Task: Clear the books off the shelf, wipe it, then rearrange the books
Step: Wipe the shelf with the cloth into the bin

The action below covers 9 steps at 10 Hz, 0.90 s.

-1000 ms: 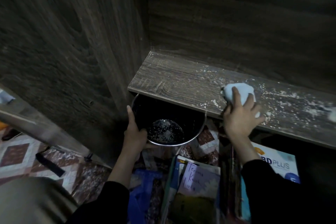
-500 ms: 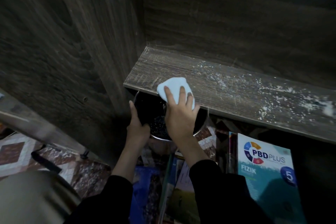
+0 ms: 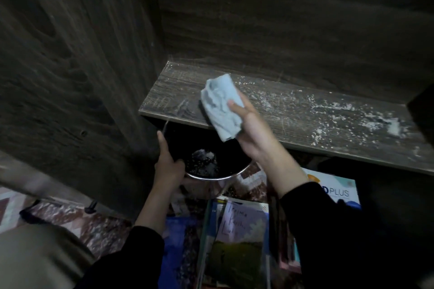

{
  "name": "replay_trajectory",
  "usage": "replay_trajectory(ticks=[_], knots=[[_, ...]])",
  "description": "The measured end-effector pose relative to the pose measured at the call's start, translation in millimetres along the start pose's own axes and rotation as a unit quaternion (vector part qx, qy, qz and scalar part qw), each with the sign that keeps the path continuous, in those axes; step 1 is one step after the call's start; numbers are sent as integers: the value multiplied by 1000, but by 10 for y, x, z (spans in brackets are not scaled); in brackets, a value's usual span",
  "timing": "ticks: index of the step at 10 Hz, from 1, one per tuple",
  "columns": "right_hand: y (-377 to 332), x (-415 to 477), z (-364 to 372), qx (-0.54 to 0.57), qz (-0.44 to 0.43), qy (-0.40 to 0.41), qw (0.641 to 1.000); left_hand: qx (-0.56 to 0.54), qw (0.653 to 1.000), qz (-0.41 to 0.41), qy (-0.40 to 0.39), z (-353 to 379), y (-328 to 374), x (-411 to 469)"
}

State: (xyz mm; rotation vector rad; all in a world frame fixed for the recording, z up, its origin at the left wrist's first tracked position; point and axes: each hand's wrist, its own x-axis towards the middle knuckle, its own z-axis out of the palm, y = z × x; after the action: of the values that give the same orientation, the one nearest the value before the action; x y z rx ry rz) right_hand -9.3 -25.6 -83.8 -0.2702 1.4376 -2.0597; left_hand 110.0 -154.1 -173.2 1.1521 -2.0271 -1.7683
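Right hand (image 3: 252,135): light-blue cloth (image 3: 220,105) is gripped, thumb laid across its front, fingers hidden behind it. Cloth is held bunched over the front edge of the shelf board (image 3: 305,122), near the board's left end; contact with the board cannot be told. Its lower corner is hung past the edge, above the metal bowl (image 3: 211,177).

Left hand (image 3: 168,164): bowl's left rim is clasped, fingers curled on it, one finger stretched up along the rim. Bowl is held just under the board's front edge; white crumbs are seen on its dark bottom.

Board is speckled with white dust (image 3: 352,112), densest toward the right.

Books (image 3: 242,241) are piled below the shelf, one marked PLUS (image 3: 340,192). Pile is bordered by patterned floor (image 3: 98,225) and the cabinet side panel (image 3: 70,65) on the left.
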Motion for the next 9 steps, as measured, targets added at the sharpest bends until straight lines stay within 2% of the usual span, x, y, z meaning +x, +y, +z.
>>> replay_trajectory(ticks=[1, 2, 3, 4, 5, 6, 7, 8, 9], knots=[[-354, -34, -474, 123, -20, 55, 991, 15, 1000, -11, -13, 9, -43, 57], [-699, -86, -1143, -6, -127, 221, 967, 53, 998, -8, -25, -29, -237, 216], [-906, -186, -1787, -265, -195, 387, 861, 32, 999, -5, -25, -19, -257, 240], [-1116, -295, -2364, -439, -117, 501, 736, -26, 1000, -4, -17, 16, -187, 181], [-1096, -368, -2654, -556, -32, 542, 629, -46, 999, -13, -25, 29, -126, 139], [-997, -468, -2894, -628, 26, 514, 583, -80, 996, -32, -23, 61, -41, 91], [-826, -530, -3048, -682, 85, 459, 563, -89, 995, -42, -18, 79, 20, 67], [-779, -493, -3089, -693, 107, 435, 565, -95, 994, -46, -26, 92, 95, -1], [-751, -428, -3060, -673, 105, 430, 593, -107, 992, -53, -37, 109, 160, -73]])
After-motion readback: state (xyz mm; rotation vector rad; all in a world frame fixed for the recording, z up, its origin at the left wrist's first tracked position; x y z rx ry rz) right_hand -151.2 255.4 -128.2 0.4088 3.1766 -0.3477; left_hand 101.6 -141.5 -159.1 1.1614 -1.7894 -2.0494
